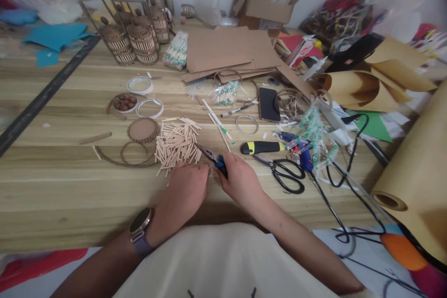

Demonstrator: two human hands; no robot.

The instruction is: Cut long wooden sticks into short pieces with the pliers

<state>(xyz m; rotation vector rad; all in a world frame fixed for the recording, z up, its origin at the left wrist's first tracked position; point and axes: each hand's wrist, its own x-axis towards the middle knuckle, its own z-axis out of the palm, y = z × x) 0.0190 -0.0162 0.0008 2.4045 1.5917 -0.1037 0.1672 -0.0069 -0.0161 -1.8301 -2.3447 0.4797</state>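
My right hand (240,179) is wrapped round the handles of a pair of pliers (209,154) with dark jaws and blue grips, pointing up and left. Close beside it, my left hand (188,184) is closed with its back to me; what its fingers hold, if anything, is hidden. Just beyond the left hand lies a loose pile of short cut wooden sticks (176,142), near the pliers' tip. A round brown cardboard disc with a beaded rim (143,129) touches the pile's left side. Two longer sticks (219,123) lie beyond the pliers.
Scissors (288,174), a yellow-black handled tool (263,147) and a blue glue gun (306,158) with its cord lie right. A phone (269,104), tape rolls (139,85) and cardboard sheets (220,49) are farther back. Stick-built lanterns (141,42) stand back left; a paper roll (415,163) lies far right.
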